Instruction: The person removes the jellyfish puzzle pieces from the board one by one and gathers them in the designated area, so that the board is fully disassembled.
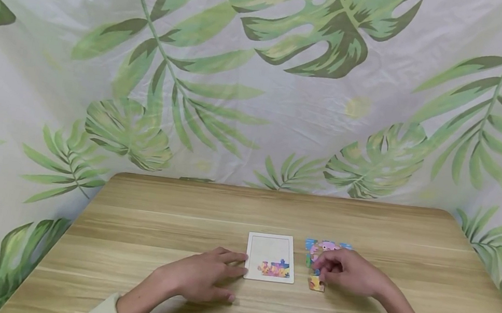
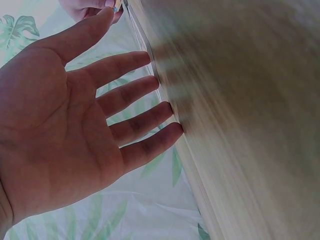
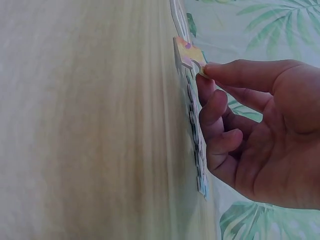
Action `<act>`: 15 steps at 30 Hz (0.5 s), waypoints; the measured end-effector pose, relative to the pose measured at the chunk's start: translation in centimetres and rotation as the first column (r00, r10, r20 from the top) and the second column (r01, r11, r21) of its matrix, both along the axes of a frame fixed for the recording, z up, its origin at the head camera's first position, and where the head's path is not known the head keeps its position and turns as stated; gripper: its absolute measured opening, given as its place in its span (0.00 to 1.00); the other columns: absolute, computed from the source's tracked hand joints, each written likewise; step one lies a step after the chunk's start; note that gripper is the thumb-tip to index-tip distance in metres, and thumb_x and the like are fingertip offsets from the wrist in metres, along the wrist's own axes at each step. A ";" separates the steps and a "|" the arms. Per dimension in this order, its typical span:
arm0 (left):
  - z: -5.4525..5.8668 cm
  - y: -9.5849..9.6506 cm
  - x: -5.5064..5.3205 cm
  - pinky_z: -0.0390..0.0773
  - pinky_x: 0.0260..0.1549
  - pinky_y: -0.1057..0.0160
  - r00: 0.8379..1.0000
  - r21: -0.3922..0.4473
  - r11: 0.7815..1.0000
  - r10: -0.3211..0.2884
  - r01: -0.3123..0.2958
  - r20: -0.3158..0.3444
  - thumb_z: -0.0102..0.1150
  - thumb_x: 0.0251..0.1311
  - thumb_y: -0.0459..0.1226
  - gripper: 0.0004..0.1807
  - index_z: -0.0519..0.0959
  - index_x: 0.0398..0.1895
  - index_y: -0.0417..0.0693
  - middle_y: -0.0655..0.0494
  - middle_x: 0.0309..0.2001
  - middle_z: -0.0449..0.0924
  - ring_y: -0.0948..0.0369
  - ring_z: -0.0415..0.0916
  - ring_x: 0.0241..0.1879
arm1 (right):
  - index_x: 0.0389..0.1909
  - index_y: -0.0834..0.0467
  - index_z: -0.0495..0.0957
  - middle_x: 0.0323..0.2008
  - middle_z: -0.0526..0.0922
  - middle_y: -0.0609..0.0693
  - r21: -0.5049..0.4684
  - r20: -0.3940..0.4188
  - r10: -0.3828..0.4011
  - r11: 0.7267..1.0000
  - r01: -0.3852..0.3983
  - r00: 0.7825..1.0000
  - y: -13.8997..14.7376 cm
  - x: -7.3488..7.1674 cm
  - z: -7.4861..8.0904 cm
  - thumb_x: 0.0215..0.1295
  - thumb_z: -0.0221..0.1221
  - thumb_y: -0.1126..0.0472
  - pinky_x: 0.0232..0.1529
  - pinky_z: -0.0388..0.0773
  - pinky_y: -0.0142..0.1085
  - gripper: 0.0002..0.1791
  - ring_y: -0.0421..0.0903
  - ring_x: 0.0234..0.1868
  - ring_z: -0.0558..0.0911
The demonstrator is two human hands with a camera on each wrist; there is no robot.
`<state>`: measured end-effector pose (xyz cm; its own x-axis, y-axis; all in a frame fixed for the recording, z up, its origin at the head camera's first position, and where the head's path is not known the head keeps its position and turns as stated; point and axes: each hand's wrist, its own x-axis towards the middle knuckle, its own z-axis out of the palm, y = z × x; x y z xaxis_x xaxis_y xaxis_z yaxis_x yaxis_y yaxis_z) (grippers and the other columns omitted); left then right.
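A white puzzle board lies on the wooden table, with several joined pieces along its lower right part. My left hand is spread with straight fingers, and its fingertips touch the board's left edge. In the left wrist view the palm shows, holding nothing. To the right of the board my right hand pinches a yellow puzzle piece between thumb and forefinger, its other fingers curled. Partly covered by that hand, a group of pink and blue pieces lies beyond it.
The wooden table stretches to both sides, its back edge near a leaf-patterned cloth. The same cloth hangs along the left and right sides.
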<state>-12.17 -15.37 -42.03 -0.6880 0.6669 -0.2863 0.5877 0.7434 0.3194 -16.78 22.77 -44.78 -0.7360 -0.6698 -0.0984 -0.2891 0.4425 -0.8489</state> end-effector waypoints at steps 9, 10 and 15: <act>0.2 0.0 0.1 0.72 0.75 0.43 1.000 0.003 1.000 0.009 -0.009 0.002 0.67 0.72 0.53 0.34 0.74 0.78 0.55 0.56 0.84 0.63 0.50 0.62 0.81 | 0.46 0.63 0.85 0.38 0.85 0.50 0.012 -0.058 -0.005 1.000 0.006 0.998 -0.5 0.1 -0.2 0.72 0.66 0.66 0.39 0.79 0.27 0.06 0.34 0.36 0.78; 0.2 0.0 0.1 0.72 0.75 0.43 1.000 0.004 1.000 0.010 -0.010 0.002 0.67 0.72 0.53 0.34 0.74 0.78 0.55 0.56 0.84 0.63 0.50 0.62 0.81 | 0.46 0.62 0.85 0.37 0.85 0.50 0.018 -0.063 -0.011 1.000 0.012 0.998 -0.6 0.1 -0.2 0.71 0.67 0.66 0.38 0.79 0.27 0.06 0.34 0.36 0.78; 0.2 0.0 0.1 0.72 0.75 0.43 1.000 0.006 1.000 0.010 -0.010 0.001 0.67 0.72 0.54 0.35 0.74 0.78 0.55 0.56 0.83 0.63 0.50 0.62 0.81 | 0.44 0.61 0.85 0.35 0.83 0.50 0.054 -0.091 -0.043 0.997 0.048 0.995 -0.9 0.3 -0.3 0.62 0.68 0.69 0.34 0.76 0.27 0.09 0.34 0.32 0.76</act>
